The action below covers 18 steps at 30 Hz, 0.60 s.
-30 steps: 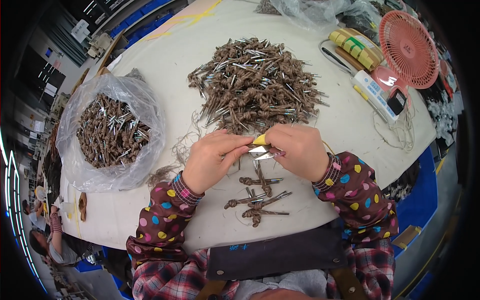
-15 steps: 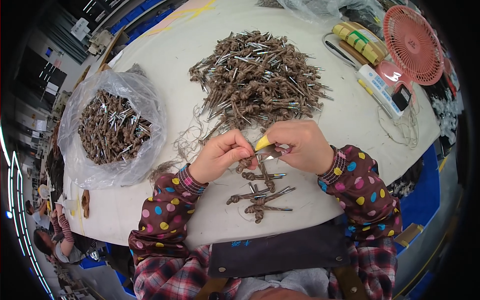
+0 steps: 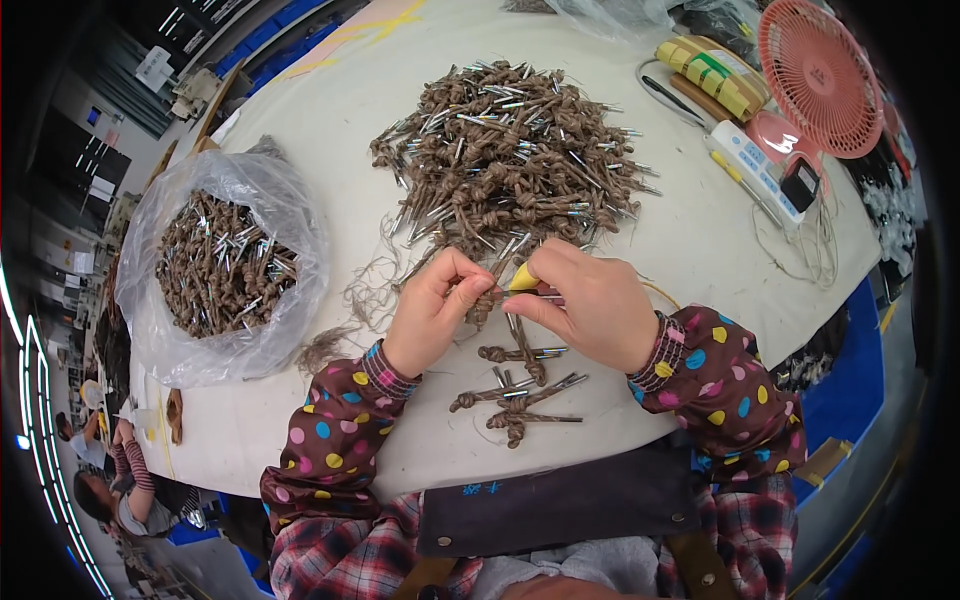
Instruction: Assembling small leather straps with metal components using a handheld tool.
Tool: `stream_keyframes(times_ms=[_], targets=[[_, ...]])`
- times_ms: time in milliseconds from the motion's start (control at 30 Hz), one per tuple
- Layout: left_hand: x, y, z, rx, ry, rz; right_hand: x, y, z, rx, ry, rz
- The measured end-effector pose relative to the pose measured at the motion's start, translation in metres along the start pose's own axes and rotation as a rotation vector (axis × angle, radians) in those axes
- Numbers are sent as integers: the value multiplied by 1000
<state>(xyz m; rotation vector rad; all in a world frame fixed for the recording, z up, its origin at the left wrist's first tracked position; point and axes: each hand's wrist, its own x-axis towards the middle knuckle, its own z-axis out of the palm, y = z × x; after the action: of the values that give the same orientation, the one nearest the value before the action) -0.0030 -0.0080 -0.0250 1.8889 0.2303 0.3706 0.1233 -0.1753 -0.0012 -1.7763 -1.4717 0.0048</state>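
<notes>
- Across most of the frame, white table [image 3: 690,350]; everything noted below lies on it or just over it.
- Upper centre: big pile [image 3: 510,160] of brown knotted cords with shiny, metal-looking ends.
- Left of frame: clear plastic bag [image 3: 295,210], mouth open, filled with similar cords.
- Centre right: right hand [image 3: 605,305] closed around small scissors [image 3: 535,293]; only a thin strip of metal shows. Blades stood out plainly half a second ago; now fingers and thumb mostly hide them.
- Centre left: left hand [image 3: 430,310] in a narrow pinch, thumb against forefinger, on one knotted cord.
- Lower centre: a few loose cords [image 3: 515,402], lying as they did earlier.
- Frame centre: the pinched knotted cord [image 3: 481,311], knot just under the left fingertips, a little higher than half a second ago. Probably light; strand soft and bendy, knot firm, shiny ends stiff and slick. Not fragile, though fibres may fray. Best hold, by my judgement: the rough, bulky knot.
</notes>
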Motion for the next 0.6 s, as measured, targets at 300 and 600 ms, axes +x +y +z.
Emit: stream_keyframes(times_ms=[300, 600], targets=[[0, 8, 2, 220, 1, 91, -1, 5, 6, -62, -9, 17], [0, 4, 4, 242, -23, 106, -2, 5, 8, -49, -48, 25]])
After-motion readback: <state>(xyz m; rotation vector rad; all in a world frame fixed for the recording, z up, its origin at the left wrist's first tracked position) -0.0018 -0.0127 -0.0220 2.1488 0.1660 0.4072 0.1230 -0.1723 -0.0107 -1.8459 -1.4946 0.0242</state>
